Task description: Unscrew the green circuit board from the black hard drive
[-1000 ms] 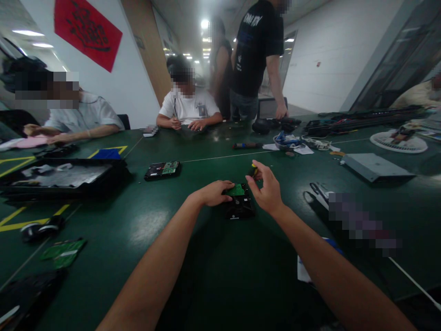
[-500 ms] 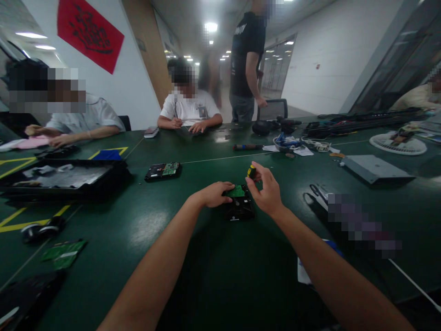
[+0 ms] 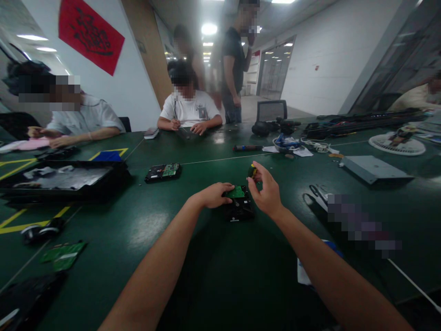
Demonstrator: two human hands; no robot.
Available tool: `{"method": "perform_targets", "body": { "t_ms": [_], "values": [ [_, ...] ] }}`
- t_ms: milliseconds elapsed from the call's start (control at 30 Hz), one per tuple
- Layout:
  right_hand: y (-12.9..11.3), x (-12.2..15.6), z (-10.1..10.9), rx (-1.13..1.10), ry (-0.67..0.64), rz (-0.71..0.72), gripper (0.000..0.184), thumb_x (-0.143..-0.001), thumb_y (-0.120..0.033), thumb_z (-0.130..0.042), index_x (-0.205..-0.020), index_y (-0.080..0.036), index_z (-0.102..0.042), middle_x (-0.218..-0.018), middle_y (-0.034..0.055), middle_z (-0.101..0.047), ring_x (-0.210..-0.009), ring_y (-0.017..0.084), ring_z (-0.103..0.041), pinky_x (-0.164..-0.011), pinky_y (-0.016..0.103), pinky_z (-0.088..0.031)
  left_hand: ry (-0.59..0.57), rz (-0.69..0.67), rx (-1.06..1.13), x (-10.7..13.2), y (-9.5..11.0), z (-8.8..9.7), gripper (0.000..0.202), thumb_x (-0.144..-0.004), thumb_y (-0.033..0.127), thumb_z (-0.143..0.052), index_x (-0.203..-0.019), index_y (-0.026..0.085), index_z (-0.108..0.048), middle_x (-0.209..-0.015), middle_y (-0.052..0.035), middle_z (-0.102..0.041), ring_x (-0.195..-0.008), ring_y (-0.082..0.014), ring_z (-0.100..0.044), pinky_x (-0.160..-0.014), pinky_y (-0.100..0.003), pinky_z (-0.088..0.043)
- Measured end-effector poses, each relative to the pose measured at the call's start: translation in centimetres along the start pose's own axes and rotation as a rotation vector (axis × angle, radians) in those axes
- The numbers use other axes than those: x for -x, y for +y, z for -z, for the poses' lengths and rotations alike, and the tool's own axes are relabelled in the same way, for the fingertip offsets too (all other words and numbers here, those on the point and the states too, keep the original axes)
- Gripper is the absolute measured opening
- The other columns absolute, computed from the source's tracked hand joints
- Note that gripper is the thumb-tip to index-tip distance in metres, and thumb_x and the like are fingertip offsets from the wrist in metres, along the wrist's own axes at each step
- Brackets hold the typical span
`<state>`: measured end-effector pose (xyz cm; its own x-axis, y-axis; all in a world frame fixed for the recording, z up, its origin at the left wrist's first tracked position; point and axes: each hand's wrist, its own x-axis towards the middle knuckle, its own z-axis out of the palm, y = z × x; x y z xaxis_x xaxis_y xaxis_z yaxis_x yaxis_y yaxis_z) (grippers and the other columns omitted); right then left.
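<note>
A hard disk drive (image 3: pixel 240 210) lies on the green table in front of me, its green circuit board facing up at the far end. Around the drive's left edge, my left hand (image 3: pixel 217 195) is closed, thumb and fingers pressing on it. My right hand (image 3: pixel 266 189) pinches the yellow and black handle of a screwdriver (image 3: pixel 252 171) upright above the drive's right far corner. The screwdriver's shaft and tip are too small and dark to make out. Another hard disk drive (image 3: pixel 163 173) rests farther off to the left.
On the left are a black tray (image 3: pixel 69 181) with scraps, a green circuit board (image 3: pixel 64 254) and a black part (image 3: pixel 29 301). A grey metal case (image 3: pixel 375 168) and a white round grille (image 3: pixel 396 145) lie right. Across the table a person (image 3: pixel 191 108) sits working; others stand behind.
The screwdriver handle has turned slightly between my right fingers; both hands stay in place. The standing person in black behind the table has shifted left.
</note>
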<state>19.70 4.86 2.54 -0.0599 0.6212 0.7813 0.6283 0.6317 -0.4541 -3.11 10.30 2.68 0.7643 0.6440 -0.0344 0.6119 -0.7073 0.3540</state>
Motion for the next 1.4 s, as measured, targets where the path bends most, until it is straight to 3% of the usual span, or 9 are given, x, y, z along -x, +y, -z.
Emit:
{"method": "perform_targets", "body": {
  "t_ms": [133,300,500,667,833,967,1133,1300,1400],
  "values": [
    [-0.1,-0.1,0.0,0.019,-0.003,0.004,0.057,-0.094,-0.035,-0.06,-0.148,-0.029,-0.04,-0.116,0.0103,-0.062,-0.092,0.025,-0.065,-0.084,0.048,-0.06,-0.003,0.01,0.002,0.02,0.08,0.03,0.063,-0.09,0.039,-0.061,-0.148,0.017,-0.046,-0.157,-0.0108,-0.043,-0.142,-0.027,-0.045,-0.118,-0.036,-0.034],
    [-0.19,-0.08,-0.03,-0.033,-0.022,-0.019,0.056,-0.097,-0.03,-0.054,-0.15,-0.029,-0.037,-0.119,0.0095,-0.064,-0.098,0.024,-0.066,-0.09,0.048,-0.058,-0.008,0.018,0.001,0.02,0.16,0.11,0.063,-0.091,0.039,-0.06,-0.148,0.018,-0.045,-0.157,-0.0103,-0.043,-0.143,-0.0265,-0.044,-0.119,-0.037,-0.032],
    [-0.37,-0.15,0.04,0.052,-0.004,0.005,0.056,-0.094,-0.035,-0.06,-0.147,-0.03,-0.041,-0.116,0.0093,-0.062,-0.087,0.024,-0.063,-0.081,0.047,-0.06,-0.005,0.004,0.001,0.01,-0.07,0.01,0.064,-0.091,0.041,-0.06,-0.149,0.017,-0.045,-0.157,-0.0109,-0.043,-0.142,-0.0266,-0.044,-0.119,-0.037,-0.032],
    [-0.39,-0.19,0.36,0.028,-0.027,0.02,0.055,-0.097,-0.029,-0.053,-0.15,-0.029,-0.039,-0.123,0.0097,-0.061,-0.096,0.024,-0.064,-0.089,0.047,-0.058,0.001,-0.002,-0.003,-0.03,-0.21,-0.14,0.063,-0.092,0.04,-0.059,-0.148,0.016,-0.045,-0.157,-0.0112,-0.043,-0.142,-0.0263,-0.044,-0.119,-0.037,-0.032],
    [-0.24,-0.23,0.25,0.04,0.007,0.025,0.055,-0.095,-0.032,-0.059,-0.147,-0.028,-0.043,-0.113,0.009,-0.062,-0.091,0.023,-0.064,-0.082,0.045,-0.059,0.001,0.001,-0.008,-0.09,-0.36,-0.24,0.063,-0.092,0.041,-0.059,-0.148,0.017,-0.045,-0.156,-0.0107,-0.044,-0.142,-0.0261,-0.045,-0.118,-0.037,-0.033],
    [-0.15,-0.18,0.18,0.016,-0.007,0.025,0.054,-0.097,-0.028,-0.055,-0.149,-0.029,-0.041,-0.117,0.0089,-0.063,-0.095,0.023,-0.065,-0.089,0.046,-0.058,0.0,0.006,0.001,-0.07,-0.31,-0.19,0.063,-0.091,0.04,-0.06,-0.148,0.018,-0.045,-0.156,-0.0104,-0.045,-0.141,-0.0266,-0.045,-0.118,-0.038,-0.034],
    [0.03,-0.16,0.16,0.025,0.014,0.007,0.055,-0.095,-0.032,-0.06,-0.147,-0.028,-0.042,-0.116,0.0101,-0.062,-0.091,0.024,-0.065,-0.08,0.044,-0.06,0.002,0.004,0.012,-0.05,-0.23,-0.17,0.063,-0.091,0.039,-0.061,-0.148,0.017,-0.045,-0.156,-0.0109,-0.045,-0.141,-0.027,-0.046,-0.118,-0.038,-0.034],
    [0.0,-0.1,0.07,-0.001,-0.005,-0.008,0.055,-0.095,-0.029,-0.058,-0.148,-0.028,-0.04,-0.12,0.0101,-0.063,-0.094,0.024,-0.066,-0.087,0.046,-0.06,0.0,0.005,0.014,-0.09,-0.45,-0.29,0.064,-0.091,0.039,-0.061,-0.148,0.017,-0.045,-0.156,-0.0114,-0.044,-0.141,-0.0275,-0.045,-0.118,-0.039,-0.033],
    [-0.03,-0.12,-0.01,0.007,0.007,-0.005,0.056,-0.094,-0.03,-0.058,-0.147,-0.028,-0.04,-0.121,0.0101,-0.063,-0.092,0.024,-0.066,-0.083,0.046,-0.061,0.004,-0.004,0.013,-0.11,-0.6,-0.36,0.063,-0.091,0.04,-0.062,-0.148,0.018,-0.045,-0.156,-0.0111,-0.044,-0.141,-0.0279,-0.046,-0.117,-0.04,-0.034]
  ]
}}
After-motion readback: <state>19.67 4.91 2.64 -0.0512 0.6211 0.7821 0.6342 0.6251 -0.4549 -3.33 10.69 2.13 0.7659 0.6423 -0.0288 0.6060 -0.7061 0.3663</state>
